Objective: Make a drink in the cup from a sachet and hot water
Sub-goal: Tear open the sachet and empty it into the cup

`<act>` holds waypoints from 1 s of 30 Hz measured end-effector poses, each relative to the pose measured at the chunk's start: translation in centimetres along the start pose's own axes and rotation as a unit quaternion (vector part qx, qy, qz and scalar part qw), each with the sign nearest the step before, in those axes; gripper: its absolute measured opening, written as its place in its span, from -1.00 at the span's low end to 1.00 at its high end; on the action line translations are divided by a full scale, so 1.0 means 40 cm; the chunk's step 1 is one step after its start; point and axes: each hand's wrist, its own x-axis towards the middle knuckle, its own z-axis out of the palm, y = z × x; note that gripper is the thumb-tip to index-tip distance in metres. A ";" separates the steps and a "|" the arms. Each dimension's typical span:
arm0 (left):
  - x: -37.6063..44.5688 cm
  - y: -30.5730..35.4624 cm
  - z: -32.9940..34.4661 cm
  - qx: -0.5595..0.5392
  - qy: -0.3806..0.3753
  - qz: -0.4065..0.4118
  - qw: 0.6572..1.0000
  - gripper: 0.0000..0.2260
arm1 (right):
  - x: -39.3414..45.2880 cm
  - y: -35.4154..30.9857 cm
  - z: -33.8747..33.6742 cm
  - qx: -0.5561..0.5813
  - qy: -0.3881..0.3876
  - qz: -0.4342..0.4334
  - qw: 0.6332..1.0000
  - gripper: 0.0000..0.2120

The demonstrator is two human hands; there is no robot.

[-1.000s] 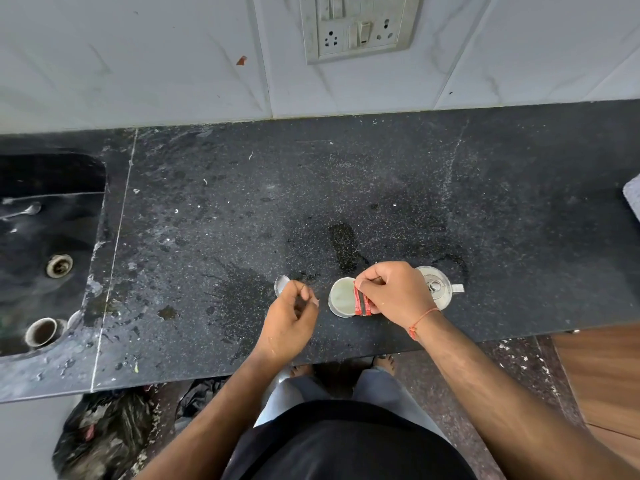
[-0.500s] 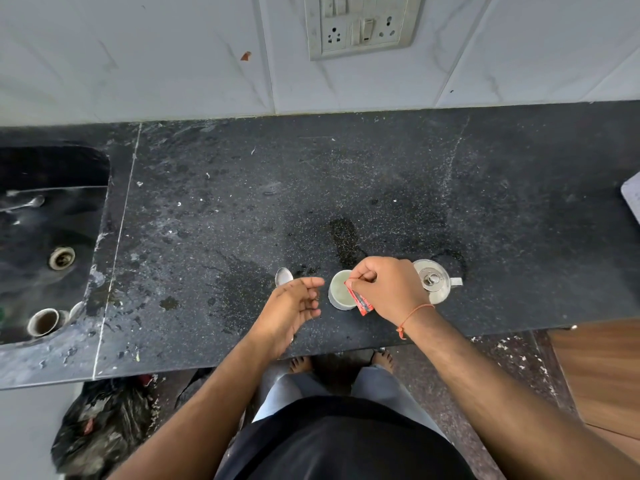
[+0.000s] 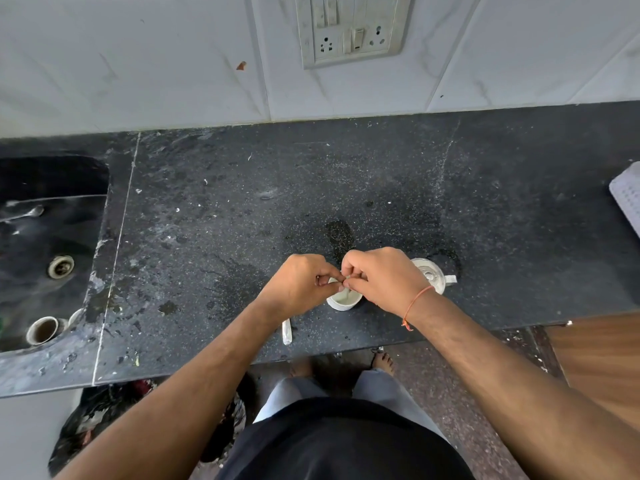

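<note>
1. Hands meet directly above the cup (image 3: 344, 301), which stands on the dark speckled surface (image 3: 381, 188) near its front edge.
2. I see the left hand (image 3: 300, 284) with fingers (image 3: 330, 279) curled, thumb and forefinger tips pressed together at the point where the two hands touch.
3. I see the right hand (image 3: 382, 278) likewise curled, its fingertips pinched against those of the left. An orange thread (image 3: 414, 304) circles that wrist.
4. Sachet: both hands appear to pinch something small between them over the cup, but it is hidden by the fingers; I cannot confirm it is the sachet.
5. Cup is white, upright, its rim partly covered by both hands; pale contents show inside.
6. Kettle (image 3: 431, 277), small and metallic with a lid knob, stands just right of the cup, partly behind the right hand.
7. Spoon (image 3: 286, 332) lies on the surface under the left forearm, handle end showing near the front edge.
8. Sink (image 3: 52, 244) sits at the far left, with a drain and a small cup-like item at its near corner.
9. Socket plate (image 3: 351, 29) is fixed to the tiled wall behind.
</note>
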 end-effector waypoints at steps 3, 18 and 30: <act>0.004 -0.005 0.010 0.011 0.016 0.014 1.000 -0.70 | 0.010 -0.005 -0.006 -0.041 -0.012 -0.025 0.999 -0.87; -0.028 -0.042 0.044 -0.102 0.049 -0.118 0.987 -0.94 | -0.010 0.030 -0.034 -0.040 -0.030 0.107 0.993 -0.92; -0.022 -0.039 0.045 -0.065 0.038 -0.093 0.993 -0.86 | -0.013 0.017 -0.055 -0.074 -0.028 0.054 0.995 -0.86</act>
